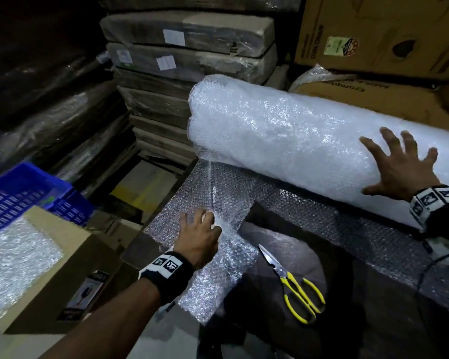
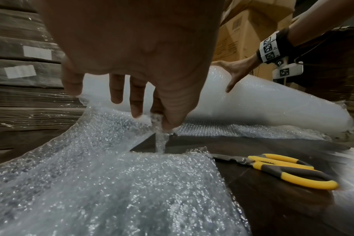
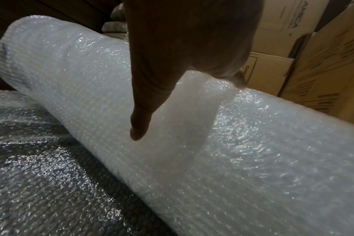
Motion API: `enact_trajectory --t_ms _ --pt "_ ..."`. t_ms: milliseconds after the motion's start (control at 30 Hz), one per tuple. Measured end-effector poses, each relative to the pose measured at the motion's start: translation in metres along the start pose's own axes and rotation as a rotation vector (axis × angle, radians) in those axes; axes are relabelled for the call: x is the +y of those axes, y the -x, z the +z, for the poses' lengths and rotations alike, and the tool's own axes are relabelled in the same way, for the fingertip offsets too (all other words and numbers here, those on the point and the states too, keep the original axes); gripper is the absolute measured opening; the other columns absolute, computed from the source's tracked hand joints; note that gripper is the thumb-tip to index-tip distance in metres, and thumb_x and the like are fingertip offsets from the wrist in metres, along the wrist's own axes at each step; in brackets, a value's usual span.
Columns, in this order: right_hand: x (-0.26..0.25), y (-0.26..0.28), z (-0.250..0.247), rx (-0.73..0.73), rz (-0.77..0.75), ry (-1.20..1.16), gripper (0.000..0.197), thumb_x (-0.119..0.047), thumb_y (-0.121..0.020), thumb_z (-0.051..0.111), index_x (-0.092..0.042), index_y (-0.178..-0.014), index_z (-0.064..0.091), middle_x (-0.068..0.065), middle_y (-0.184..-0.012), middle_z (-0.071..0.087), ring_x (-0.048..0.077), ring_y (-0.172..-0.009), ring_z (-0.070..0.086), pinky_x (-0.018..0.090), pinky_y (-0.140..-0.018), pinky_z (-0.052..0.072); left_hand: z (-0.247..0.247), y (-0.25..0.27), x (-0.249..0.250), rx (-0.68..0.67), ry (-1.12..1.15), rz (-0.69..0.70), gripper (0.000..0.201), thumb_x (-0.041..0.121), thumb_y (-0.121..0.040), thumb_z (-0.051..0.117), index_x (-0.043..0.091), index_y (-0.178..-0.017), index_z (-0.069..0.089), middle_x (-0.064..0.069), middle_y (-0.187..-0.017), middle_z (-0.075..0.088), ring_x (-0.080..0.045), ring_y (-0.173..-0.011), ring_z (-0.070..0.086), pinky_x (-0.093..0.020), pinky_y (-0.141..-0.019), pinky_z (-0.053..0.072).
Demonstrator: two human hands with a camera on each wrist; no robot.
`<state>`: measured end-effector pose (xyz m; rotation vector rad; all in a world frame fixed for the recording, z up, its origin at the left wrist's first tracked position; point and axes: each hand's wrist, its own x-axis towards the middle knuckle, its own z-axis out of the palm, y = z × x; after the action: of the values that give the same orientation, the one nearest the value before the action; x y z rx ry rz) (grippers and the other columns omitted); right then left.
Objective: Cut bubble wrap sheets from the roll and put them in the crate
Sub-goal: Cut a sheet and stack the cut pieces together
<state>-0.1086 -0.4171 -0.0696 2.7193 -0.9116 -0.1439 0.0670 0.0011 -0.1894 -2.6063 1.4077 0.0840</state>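
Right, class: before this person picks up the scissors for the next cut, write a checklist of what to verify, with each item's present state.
1. Big white bubble wrap roll steadied: ok, the right hand lies spread on it.
2. Loose bubble wrap sheet held: ok, the left hand pinches a fold of it.
3. Yellow-handled scissors within reach: ok, lying untouched on the dark tabletop.
4. Sheet flat for cutting: not ok, it is bunched at the pinch.
5. Blue plastic crate has room: cannot tell, its inside is hidden.

Scissors (image 1: 293,286) before the roll (image 1: 283,136), crate (image 1: 24,193) left
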Motion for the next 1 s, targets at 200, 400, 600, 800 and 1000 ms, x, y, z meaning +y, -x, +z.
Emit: enact_trajectory --t_ms 200,400,600,800,1000 --pt "0.011 0.008 0.000 0.020 0.012 0.001 0.137 -0.070 -0.053 0.084 -0.047 -0.152 -0.008 0.000 -0.164 -0.011 0.037 -0.150 -0.001 0.080 -0.103 0.023 0.005 -0.005 0.021 -0.056 -0.006 0.016 0.038 0.045 -0.097 0.052 0.020 -0.126 0.058 -0.009 -0.141 0.039 -0.035 -0.140 0.025 -0.067 -0.111 0.017" --pt "0.001 0.005 0.001 -0.018 0.014 0.002 0.139 -0.069 -0.056 0.083 -0.047 -0.152 -0.016 0.002 -0.163 -0.019 0.039 -0.150 -0.008 0.080 -0.103 0.021 0.012 -0.004 0.010 -0.059 0.055 0.046 0.044 0.060 -0.088 0.059 0.020 -0.103 0.070 -0.007 -0.123 0.057 -0.036 -0.125 0.048 -0.067 -0.098 0.036" --pt "-0.010 -0.005 0.000 -0.088 0.013 -0.007 0.140 -0.066 -0.058 0.084 -0.049 -0.150 -0.020 -0.003 -0.162 -0.027 0.038 -0.150 -0.015 0.081 -0.104 0.017 0.018 0.000 -0.028 -0.039 0.173 -0.136 0.048 0.064 -0.097 0.038 0.026 -0.113 0.061 0.001 -0.131 0.049 -0.025 -0.126 0.039 -0.053 -0.102 0.036" --pt "-0.021 -0.021 -0.005 -0.147 0.042 -0.029 0.136 -0.062 -0.061 0.086 -0.049 -0.149 -0.017 -0.007 -0.162 -0.026 0.035 -0.150 -0.014 0.081 -0.106 0.016 0.030 -0.023 -0.090 -0.126 0.155 -0.212 0.050 0.062 -0.098 0.037 0.027 -0.131 0.051 -0.001 -0.141 0.043 -0.024 -0.131 0.037 -0.059 -0.104 0.036" --pt "-0.032 -0.038 -0.003 -0.166 0.081 -0.050 0.140 -0.060 -0.056 0.089 -0.049 -0.151 -0.013 -0.010 -0.163 -0.023 0.033 -0.151 -0.016 0.082 -0.106 0.009 0.070 -0.056 -0.139 -0.275 0.178 -0.123 0.064 0.068 -0.095 0.031 0.042 -0.152 0.017 0.004 -0.165 0.006 -0.031 -0.148 0.014 -0.068 -0.110 0.019"
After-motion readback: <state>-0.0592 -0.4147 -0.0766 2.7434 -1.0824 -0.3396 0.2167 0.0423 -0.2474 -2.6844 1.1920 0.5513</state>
